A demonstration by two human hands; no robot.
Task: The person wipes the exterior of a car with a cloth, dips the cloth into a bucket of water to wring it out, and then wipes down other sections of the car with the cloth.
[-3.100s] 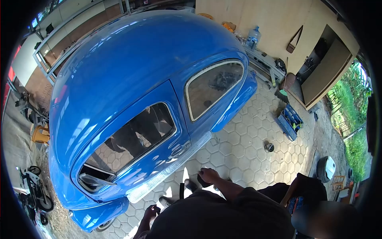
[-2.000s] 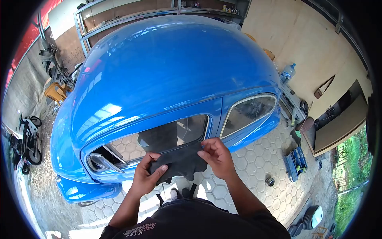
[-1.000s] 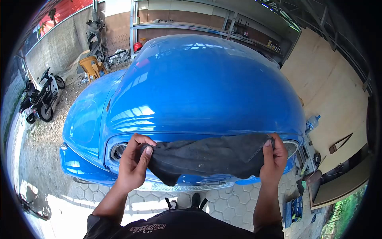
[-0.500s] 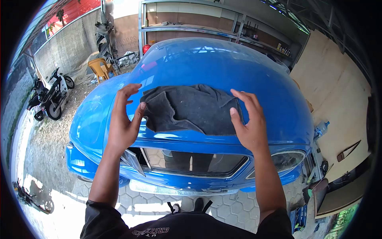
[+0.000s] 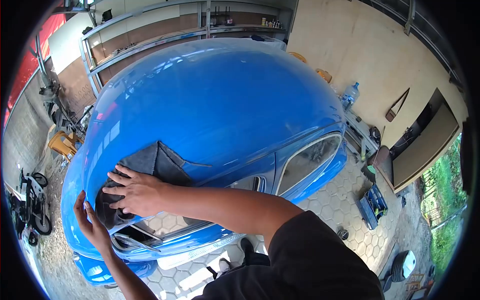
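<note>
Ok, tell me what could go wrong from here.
Any grit trapped under the dark cloth could scratch the glossy blue roof, since the right hand lies flat over it; I can't see whether any is there.
The cloth is rumpled near the roof's edge, so it might bunch or slide off.
The left hand is near the small front window, so that forearm might knock its frame.

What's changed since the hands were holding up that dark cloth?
The dark cloth went from being held up in both hands to lying on the blue car, towards its front. The right hand lies on it; the left hand has let go. The car stayed put.
</note>
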